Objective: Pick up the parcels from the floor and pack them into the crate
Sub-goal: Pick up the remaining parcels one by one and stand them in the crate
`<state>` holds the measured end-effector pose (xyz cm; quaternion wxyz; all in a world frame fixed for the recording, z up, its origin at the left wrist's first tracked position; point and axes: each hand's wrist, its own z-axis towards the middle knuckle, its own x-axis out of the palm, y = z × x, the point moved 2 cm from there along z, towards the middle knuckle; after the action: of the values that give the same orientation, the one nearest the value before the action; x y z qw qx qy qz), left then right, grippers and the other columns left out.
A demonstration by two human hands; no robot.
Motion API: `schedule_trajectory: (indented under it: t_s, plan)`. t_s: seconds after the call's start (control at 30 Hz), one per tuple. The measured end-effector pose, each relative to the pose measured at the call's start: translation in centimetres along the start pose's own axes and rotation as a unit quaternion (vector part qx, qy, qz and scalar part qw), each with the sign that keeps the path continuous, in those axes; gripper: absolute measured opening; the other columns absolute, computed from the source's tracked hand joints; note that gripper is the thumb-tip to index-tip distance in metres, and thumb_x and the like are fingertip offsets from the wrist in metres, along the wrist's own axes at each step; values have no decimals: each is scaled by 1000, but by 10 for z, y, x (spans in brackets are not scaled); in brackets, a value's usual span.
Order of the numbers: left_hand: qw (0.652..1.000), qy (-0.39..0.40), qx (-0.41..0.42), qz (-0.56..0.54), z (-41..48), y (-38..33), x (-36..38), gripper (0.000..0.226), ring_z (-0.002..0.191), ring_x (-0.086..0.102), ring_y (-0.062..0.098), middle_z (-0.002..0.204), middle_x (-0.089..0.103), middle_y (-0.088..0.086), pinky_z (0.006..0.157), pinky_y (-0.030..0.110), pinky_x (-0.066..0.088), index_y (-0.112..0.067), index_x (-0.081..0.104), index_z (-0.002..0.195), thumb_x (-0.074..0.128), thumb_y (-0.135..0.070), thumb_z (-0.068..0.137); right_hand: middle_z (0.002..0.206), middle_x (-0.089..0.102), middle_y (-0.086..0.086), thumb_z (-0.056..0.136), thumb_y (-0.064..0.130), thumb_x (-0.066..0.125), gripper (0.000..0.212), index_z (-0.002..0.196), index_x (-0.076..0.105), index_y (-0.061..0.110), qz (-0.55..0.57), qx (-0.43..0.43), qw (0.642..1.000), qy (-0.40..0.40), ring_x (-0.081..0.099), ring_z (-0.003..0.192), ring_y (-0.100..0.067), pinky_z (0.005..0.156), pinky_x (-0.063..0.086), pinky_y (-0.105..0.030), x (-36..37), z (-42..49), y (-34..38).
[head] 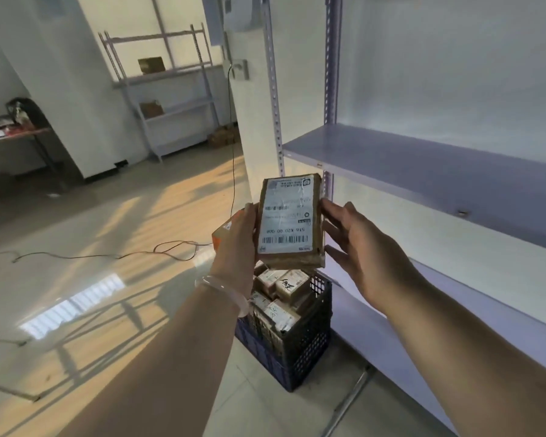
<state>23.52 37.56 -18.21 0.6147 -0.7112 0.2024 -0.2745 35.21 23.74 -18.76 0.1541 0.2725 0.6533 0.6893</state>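
A flat brown cardboard parcel [291,220] with a white barcode label is held upright in the air, above the crate. My left hand [238,244] grips its left edge. My right hand [358,244] lies against its right edge with the fingers nearly straight. Below them on the floor stands a dark blue plastic crate [309,342] with mesh walls. Several taped brown parcels [279,296] fill it to the top. An orange box [223,234] shows partly behind my left hand.
A pale metal shelf unit [423,165] rises close on the right, its lower board beside the crate. A black cable [108,255] trails over the glossy floor. Another rack [171,93] with boxes stands at the far wall, a table [10,135] at the left.
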Motion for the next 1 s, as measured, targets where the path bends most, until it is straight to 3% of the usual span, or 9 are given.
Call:
schedule_trajectory:
  t_s: [0.07,0.2,0.33,0.4,0.63,0.73,0.8,0.9,1.0]
  plan:
    - [1000,-15,-15,-2,38,2,0,39,108,66,24,120,67,11,99,44,51,-14,62,115,45,-44,95,133,53,21,67,81,45,48,108,59,60,-21,3,1000,1,45,128,-6,113,27,-47,-5,37,-11]
    - [998,-1,-68,-8,107,8,-3,28,73,74,14,80,76,1,64,29,62,-15,62,99,44,-36,99,133,55,21,72,78,42,44,111,57,62,-29,28,999,19,43,131,-9,111,28,-50,-13,107,-31]
    - [993,-9,-116,8,164,26,-12,22,82,72,17,91,73,3,67,34,59,-17,61,104,44,-30,99,108,64,34,87,58,40,31,116,49,66,-89,35,995,33,59,99,13,87,42,-24,-13,169,-50]
    - [989,-12,-143,18,190,43,-19,18,88,68,18,95,70,3,62,32,56,-20,61,105,47,-29,98,110,65,29,92,48,40,35,124,46,61,-109,45,993,27,61,96,12,78,46,-17,-11,192,-66]
    - [951,73,-295,53,286,127,-38,18,95,71,21,104,73,7,69,39,60,-20,57,113,54,-22,95,121,62,17,90,38,50,38,114,48,68,-80,117,986,-83,59,112,-9,95,51,-40,-16,246,-163]
    - [929,109,-348,58,337,169,-61,16,79,75,18,89,77,5,64,36,60,-21,56,110,56,-22,93,125,61,18,94,31,54,46,125,43,65,-91,159,975,-123,58,114,-7,95,49,-32,-4,279,-207]
    - [910,139,-384,72,376,198,-84,23,82,75,20,92,78,5,65,37,60,-22,54,115,59,-22,92,126,60,17,93,31,55,52,130,37,63,-108,202,960,-164,58,111,-4,92,47,-25,9,303,-238]
    - [885,178,-419,98,430,239,-117,37,89,74,22,112,70,7,68,42,61,-27,48,125,60,-17,91,116,67,17,92,30,58,54,127,38,66,-75,278,934,-214,64,102,-6,91,46,-30,31,336,-291]
    - [859,247,-428,135,473,276,-137,69,80,75,17,116,60,-1,60,38,60,-55,34,133,64,-13,87,104,71,21,91,21,59,56,117,46,69,-33,328,911,-249,68,93,-2,84,47,-27,40,353,-340]
